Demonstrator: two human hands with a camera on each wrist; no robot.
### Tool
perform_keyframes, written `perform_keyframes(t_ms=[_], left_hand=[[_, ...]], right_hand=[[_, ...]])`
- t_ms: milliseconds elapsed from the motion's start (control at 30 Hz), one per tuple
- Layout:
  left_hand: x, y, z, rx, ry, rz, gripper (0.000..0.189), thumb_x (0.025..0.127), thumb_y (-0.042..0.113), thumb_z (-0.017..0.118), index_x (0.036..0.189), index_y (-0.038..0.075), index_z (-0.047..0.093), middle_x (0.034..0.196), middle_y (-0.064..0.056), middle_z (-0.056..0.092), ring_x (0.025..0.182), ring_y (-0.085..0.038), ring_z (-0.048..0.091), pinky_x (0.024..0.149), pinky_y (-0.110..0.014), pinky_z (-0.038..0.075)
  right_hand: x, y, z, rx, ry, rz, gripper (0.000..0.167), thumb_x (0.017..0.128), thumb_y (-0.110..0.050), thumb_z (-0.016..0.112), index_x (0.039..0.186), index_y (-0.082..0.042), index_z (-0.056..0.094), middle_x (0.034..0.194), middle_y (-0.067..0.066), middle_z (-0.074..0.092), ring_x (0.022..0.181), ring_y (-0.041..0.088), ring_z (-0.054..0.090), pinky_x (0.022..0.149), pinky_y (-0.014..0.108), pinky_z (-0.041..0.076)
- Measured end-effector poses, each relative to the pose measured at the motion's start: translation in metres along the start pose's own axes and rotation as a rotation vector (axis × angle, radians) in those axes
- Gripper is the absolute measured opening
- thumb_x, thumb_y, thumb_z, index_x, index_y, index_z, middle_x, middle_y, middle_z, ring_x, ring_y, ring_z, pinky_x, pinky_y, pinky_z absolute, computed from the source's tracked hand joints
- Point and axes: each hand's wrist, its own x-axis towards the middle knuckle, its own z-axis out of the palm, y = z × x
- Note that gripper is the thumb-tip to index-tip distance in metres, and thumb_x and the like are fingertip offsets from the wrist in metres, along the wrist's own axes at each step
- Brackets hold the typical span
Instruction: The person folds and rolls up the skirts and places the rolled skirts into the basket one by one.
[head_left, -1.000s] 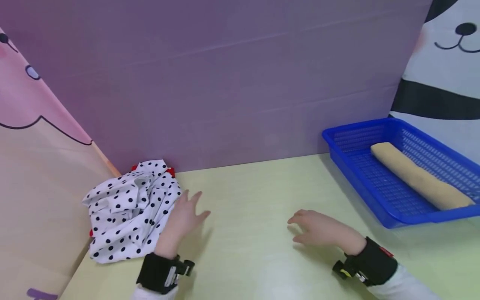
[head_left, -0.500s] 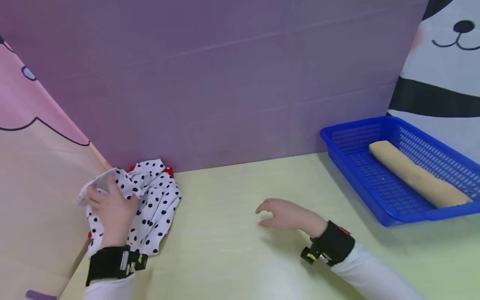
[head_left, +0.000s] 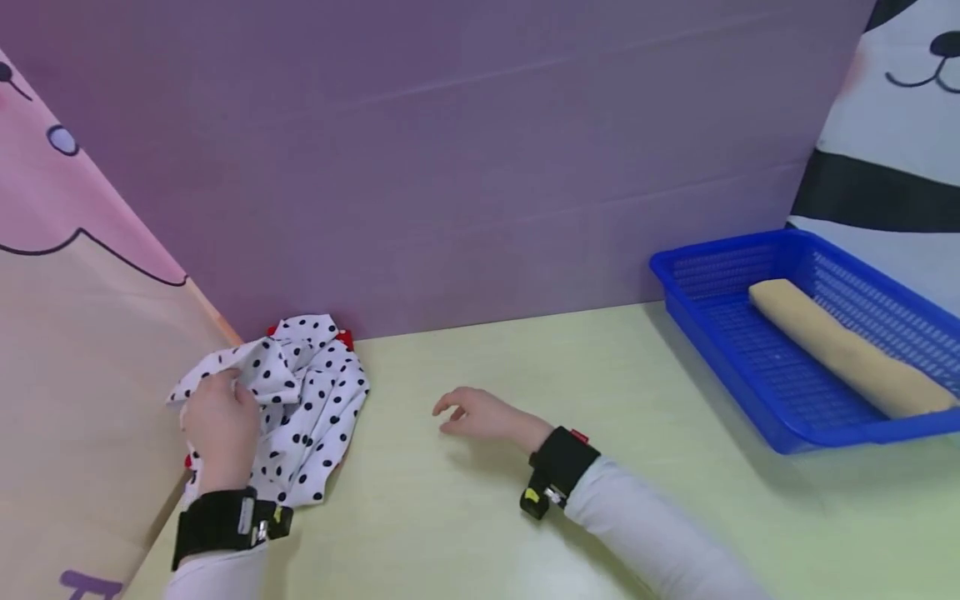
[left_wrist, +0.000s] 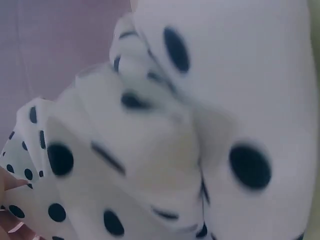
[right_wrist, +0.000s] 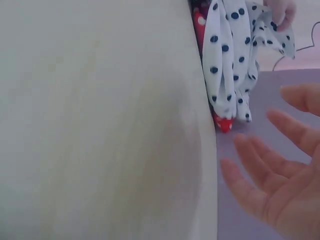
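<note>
A crumpled white cloth with black dots [head_left: 318,417] lies at the left of the table. My left hand [head_left: 222,421] pinches its upper left part, fingers curled into the fabric. In the left wrist view, raised folds of the cloth [left_wrist: 160,150] fill most of the picture, with fingertips at the lower left edge. Red fabric [right_wrist: 222,124] with white dots peeks out from underneath. My right hand [head_left: 483,414] hovers over the middle of the table to the right of the cloth. Its fingers [right_wrist: 250,192] are relaxed and spread, holding nothing.
A blue plastic basket [head_left: 723,367] stands at the right, with a beige roll [head_left: 847,350] lying in it. A purple backdrop [head_left: 487,167] rises behind the light table [head_left: 420,517], and printed sheets hang at both sides.
My left hand has moved left onto the dotted cloth, and its fingers have closed on the fabric. The right hand has travelled left across the table toward the cloth.
</note>
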Motion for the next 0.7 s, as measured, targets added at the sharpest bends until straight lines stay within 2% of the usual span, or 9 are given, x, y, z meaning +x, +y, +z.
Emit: perform_keyframes(t_ms=[100,200,333,433,533,700], left_hand=[[-0.008,0.013,0.004,-0.002,0.019,0.053,0.025,0.087,-0.003,0.045,0.101,-0.012,0.063,0.099,-0.031,0.060,0.090,-0.051,0.052,0.078,-0.058,0.039],[-0.014,0.033,0.008,-0.045,0.037,0.099,0.022,0.085,-0.007,0.047,0.096,-0.012,0.066,0.099,-0.028,0.062,0.089,-0.047,0.052,0.080,-0.054,0.040],[-0.024,0.055,0.015,-0.137,0.012,0.082,0.023,0.085,-0.010,0.047,0.095,-0.011,0.067,0.098,-0.025,0.063,0.089,-0.043,0.053,0.081,-0.052,0.042],[-0.034,0.065,0.022,-0.197,-0.019,0.058,0.022,0.084,-0.011,0.048,0.093,-0.010,0.068,0.097,-0.023,0.063,0.088,-0.040,0.054,0.078,-0.049,0.043],[-0.044,0.072,0.026,-0.229,-0.045,0.067,0.020,0.085,-0.010,0.049,0.091,-0.009,0.068,0.092,-0.021,0.064,0.080,-0.036,0.054,0.070,-0.045,0.042],[-0.051,0.087,0.026,-0.240,-0.095,0.091,0.017,0.088,-0.005,0.051,0.099,-0.008,0.062,0.075,-0.020,0.060,0.063,-0.031,0.050,0.058,-0.039,0.037]], right_hand=[[0.011,-0.015,0.014,0.100,0.017,0.010,0.045,0.090,-0.019,0.063,0.132,-0.008,0.050,0.131,0.015,0.052,0.097,0.018,0.063,0.085,0.026,0.048],[0.021,-0.032,0.023,0.206,0.065,0.051,0.063,0.090,-0.025,0.064,0.144,-0.011,0.035,0.139,0.016,0.043,0.091,0.011,0.061,0.077,0.021,0.048],[0.037,-0.048,0.031,0.293,0.154,0.082,0.074,0.089,-0.025,0.066,0.149,-0.015,0.024,0.143,0.017,0.037,0.082,0.007,0.059,0.071,0.020,0.048],[0.045,-0.056,0.037,0.297,0.172,0.076,0.075,0.089,-0.022,0.066,0.150,-0.018,0.023,0.144,0.018,0.035,0.074,0.006,0.058,0.068,0.019,0.048],[0.050,-0.065,0.041,0.281,0.156,0.047,0.074,0.089,-0.020,0.065,0.150,-0.022,0.023,0.145,0.018,0.031,0.069,0.004,0.056,0.065,0.017,0.047],[0.055,-0.077,0.044,0.203,0.166,-0.020,0.074,0.089,-0.016,0.063,0.151,-0.025,0.023,0.147,0.020,0.026,0.075,0.003,0.054,0.067,0.013,0.045]])
